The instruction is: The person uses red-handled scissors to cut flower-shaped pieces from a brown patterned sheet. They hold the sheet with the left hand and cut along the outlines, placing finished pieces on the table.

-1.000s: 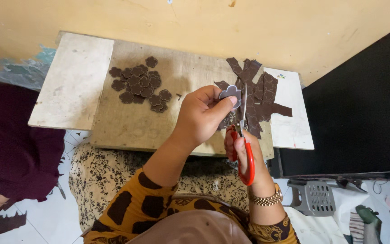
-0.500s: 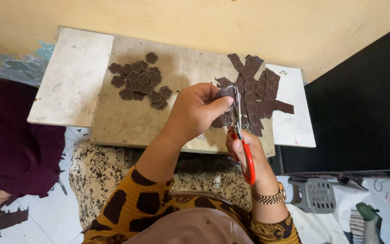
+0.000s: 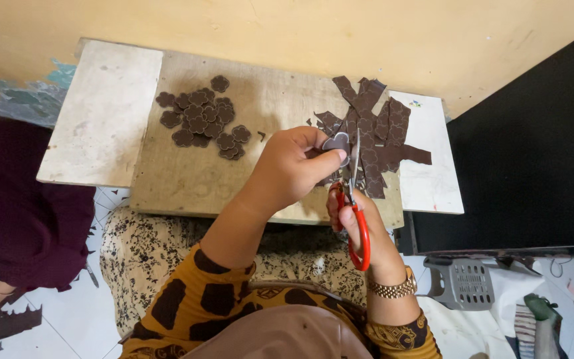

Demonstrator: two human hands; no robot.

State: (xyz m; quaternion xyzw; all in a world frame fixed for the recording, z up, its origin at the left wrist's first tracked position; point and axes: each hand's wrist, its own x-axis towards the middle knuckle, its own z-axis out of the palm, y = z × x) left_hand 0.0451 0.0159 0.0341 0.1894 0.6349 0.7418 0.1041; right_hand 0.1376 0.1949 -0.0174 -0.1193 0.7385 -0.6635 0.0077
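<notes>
Small brown piece [image 3: 337,142] pinched in left hand [image 3: 293,169], turned slightly since earlier; red scissors [image 3: 357,213] gripped in right hand [image 3: 360,226], cutting continued near table [image 3: 101,119] right edge.

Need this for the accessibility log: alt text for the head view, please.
A person's left hand pinches a small brown piece while the right hand cuts it with red-handled scissors over a wooden board. Cut flower shapes lie left, brown strips right.
</notes>
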